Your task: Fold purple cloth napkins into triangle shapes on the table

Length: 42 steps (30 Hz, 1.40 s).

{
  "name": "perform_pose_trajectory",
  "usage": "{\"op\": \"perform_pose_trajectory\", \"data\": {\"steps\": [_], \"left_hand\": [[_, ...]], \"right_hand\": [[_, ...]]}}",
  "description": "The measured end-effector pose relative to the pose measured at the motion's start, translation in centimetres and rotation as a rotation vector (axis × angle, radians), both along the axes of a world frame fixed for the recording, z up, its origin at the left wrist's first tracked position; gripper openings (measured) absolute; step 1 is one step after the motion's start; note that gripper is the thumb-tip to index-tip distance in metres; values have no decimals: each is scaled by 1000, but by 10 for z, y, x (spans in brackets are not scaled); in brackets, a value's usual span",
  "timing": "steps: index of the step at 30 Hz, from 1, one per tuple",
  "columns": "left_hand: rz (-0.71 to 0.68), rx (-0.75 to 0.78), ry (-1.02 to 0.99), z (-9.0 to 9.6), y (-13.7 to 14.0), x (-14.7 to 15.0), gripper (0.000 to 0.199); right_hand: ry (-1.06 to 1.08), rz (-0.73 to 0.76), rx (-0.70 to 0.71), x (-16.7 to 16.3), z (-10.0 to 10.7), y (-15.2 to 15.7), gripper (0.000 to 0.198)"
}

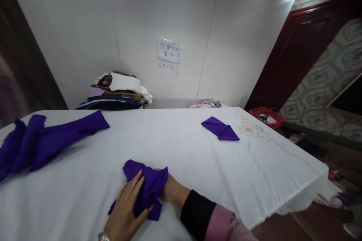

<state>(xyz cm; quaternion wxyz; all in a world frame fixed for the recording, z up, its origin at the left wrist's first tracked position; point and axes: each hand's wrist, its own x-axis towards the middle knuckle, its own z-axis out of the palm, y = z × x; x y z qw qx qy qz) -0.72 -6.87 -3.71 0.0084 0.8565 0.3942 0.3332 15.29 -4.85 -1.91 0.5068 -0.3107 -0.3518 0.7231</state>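
A crumpled purple cloth napkin [148, 190] lies on the white-covered table [181, 135] in front of me. My left hand [127, 203] rests on its near left side, fingers stretched out flat and thumb spread apart. At the napkin's right edge, my right hand [171, 190] reaches in behind the fabric and grips it. Most of its fingers are hidden by the cloth, which bunches up around them. Farther right lies another purple napkin [219, 128], folded flat into a pointed shape.
A loose heap of purple cloth [56, 139] spreads along the left side. Folded clothes [118, 90] are stacked by the wall, with a handwritten sign [169, 54] above. Past the right edge stands a red basket [268, 117]. Pale fabric [202, 103] lies at the back.
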Motion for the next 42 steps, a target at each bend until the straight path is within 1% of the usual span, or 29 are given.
{"op": "perform_pose_trajectory", "data": {"steps": [3,5,7,9,11,12,14,16,18,20,22,24,25,27,28,30,33,36,39,42], "left_hand": [[10,6,-93,-4,5,-6,60],[46,-29,-168,-5,10,-12,44],[125,-100,-250,-3,14,-19,32],[217,-188,-320,4,15,-25,30],[309,-245,-368,16,14,-31,32],[354,-249,-382,24,12,-35,33],[426,-205,-383,42,8,-45,34],[424,-103,-342,61,4,-56,35],[356,21,-270,83,3,-66,35],[288,116,-178,104,9,-71,35],[267,163,-76,122,24,-71,37],[280,181,8,134,45,-69,45],[283,187,36,136,56,-67,50],[319,193,36,134,74,-65,56],[336,184,26,129,79,-64,56],[344,136,10,113,82,-63,51],[272,44,8,81,71,-60,45],[233,-16,-8,49,51,-55,42],[251,-89,-14,24,33,-51,37],[286,-161,-23,8,19,-49,33]], "right_hand": [[70,6,12,3,2,1,23],[82,-44,18,6,4,2,19],[84,-85,-36,9,6,3,19],[75,-94,-115,13,8,4,21],[51,-60,-146,16,11,4,23],[31,-29,-143,18,13,2,25],[-10,65,-128,23,18,-1,30],[-33,186,-114,30,25,-5,34],[-25,265,-87,39,32,-8,36],[4,254,-54,47,38,-8,37],[35,176,-35,53,39,-5,36],[42,75,-36,57,35,2,32],[30,20,-41,59,31,6,30],[-46,-117,-61,61,21,13,27],[-97,-187,-74,63,15,17,26],[-191,-286,-94,65,5,23,25],[-267,-322,-95,69,-3,27,25],[-358,-351,-71,73,-6,29,32],[-517,-400,31,78,-8,29,39],[-742,-492,218,79,-6,26,40]]}}
